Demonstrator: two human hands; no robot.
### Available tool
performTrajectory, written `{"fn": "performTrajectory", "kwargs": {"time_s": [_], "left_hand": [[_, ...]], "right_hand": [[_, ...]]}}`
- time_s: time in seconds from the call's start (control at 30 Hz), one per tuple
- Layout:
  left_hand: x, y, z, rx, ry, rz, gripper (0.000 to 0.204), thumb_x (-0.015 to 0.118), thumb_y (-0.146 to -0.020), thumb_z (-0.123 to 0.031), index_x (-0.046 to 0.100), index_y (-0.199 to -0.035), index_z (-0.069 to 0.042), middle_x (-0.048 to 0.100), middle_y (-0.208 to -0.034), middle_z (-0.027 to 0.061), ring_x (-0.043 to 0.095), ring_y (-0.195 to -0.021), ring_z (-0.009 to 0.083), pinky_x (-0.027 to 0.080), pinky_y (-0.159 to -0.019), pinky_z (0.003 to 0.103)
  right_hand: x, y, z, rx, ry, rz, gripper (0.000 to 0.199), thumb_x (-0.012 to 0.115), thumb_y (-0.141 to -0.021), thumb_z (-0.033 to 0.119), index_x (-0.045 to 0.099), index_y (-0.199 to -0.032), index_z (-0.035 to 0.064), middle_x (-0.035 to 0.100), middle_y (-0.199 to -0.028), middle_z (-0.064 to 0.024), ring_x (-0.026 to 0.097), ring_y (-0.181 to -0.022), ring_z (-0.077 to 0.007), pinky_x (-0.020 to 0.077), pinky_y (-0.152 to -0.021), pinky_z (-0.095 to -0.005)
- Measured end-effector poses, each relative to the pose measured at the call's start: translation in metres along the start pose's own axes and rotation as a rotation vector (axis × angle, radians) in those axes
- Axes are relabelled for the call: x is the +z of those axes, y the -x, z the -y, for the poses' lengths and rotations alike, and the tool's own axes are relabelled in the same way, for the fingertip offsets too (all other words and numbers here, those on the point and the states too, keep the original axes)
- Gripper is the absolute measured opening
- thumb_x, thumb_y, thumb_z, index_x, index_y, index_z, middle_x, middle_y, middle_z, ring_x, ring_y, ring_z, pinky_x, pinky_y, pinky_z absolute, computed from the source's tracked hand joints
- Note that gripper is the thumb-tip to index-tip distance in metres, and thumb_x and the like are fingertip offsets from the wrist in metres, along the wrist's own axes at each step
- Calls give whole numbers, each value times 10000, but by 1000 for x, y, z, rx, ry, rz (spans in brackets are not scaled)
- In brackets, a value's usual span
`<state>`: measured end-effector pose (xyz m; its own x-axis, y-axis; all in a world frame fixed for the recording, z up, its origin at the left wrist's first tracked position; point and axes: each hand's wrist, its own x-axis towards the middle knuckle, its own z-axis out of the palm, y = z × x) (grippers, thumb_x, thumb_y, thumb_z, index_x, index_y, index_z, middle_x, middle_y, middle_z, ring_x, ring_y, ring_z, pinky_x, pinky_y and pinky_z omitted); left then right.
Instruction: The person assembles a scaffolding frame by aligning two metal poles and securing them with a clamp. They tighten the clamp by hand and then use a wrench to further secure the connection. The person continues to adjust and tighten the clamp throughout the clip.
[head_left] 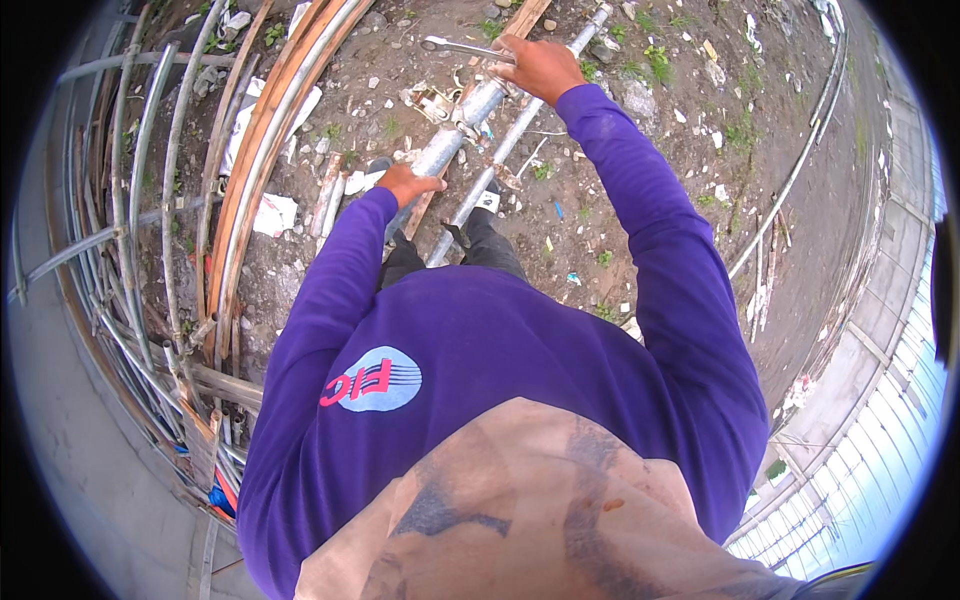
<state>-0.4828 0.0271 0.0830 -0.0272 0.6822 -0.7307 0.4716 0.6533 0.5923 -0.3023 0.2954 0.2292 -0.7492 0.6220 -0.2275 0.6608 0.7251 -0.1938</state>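
My right hand (540, 68) is closed around a metal wrench (460, 46), whose head points left. It is held over a thick grey metal pipe (480, 103) that runs from near my feet away to the upper right. Nearer to me, my left hand (409, 184) grips that same pipe, thumb laid across its top. A metal scaffold clamp (466, 127) sits on the pipe between my hands. Another clamp (430, 101) shows just left of the pipe. Alongside on the right lies a thinner metal pipe (515, 133).
Long wooden boards (262, 150) and several metal poles (172, 150) are stacked at the left, beside a concrete wall (60, 430). Stones, scraps and small weeds cover the dirt ground (640, 200). A long thin pipe (775, 210) lies at the right.
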Motion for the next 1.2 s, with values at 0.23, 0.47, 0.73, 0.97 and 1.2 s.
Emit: {"fn": "performTrajectory", "kwargs": {"time_s": [0.23,0.47,0.73,0.97,1.2], "left_hand": [[-1,5,-6,0,-1,-12,584,743,-748,-581,693,-663,-6,672,-615,126,667,-589,249,529,-673,364],[7,0,-10,-40,21,59,584,749,-740,-575,686,-639,-3,666,-605,119,671,-621,248,530,-757,347],[14,-26,14,-31,92,70,606,763,-750,-574,688,-852,18,650,-623,103,636,-577,218,526,-661,362],[7,-35,23,-47,206,161,696,755,-762,-637,645,-1022,-1,636,-698,83,625,-598,179,505,-628,340],[6,-41,35,-160,491,353,849,647,-781,-785,600,-1168,-31,631,-850,89,614,-746,194,502,-736,348]], "right_hand": [[53,36,-10,476,-799,-446,305,650,-953,286,678,-1080,10,693,-835,-161,658,-753,-299,507,-729,-423],[82,31,-33,768,-1459,-295,264,679,-957,258,677,-1067,18,514,-669,-1,449,-504,-103,339,-424,-292],[77,4,-56,824,-1415,123,381,666,-967,463,640,-1079,99,359,-519,57,328,-428,-87,238,-446,-299],[88,-7,-68,783,-1570,233,540,697,-955,414,570,-1310,28,362,-571,67,341,-433,-70,233,-408,-271],[97,-39,-77,799,-1294,348,460,668,-947,529,638,-1114,101,312,-503,82,288,-402,-72,202,-420,-279]]}}
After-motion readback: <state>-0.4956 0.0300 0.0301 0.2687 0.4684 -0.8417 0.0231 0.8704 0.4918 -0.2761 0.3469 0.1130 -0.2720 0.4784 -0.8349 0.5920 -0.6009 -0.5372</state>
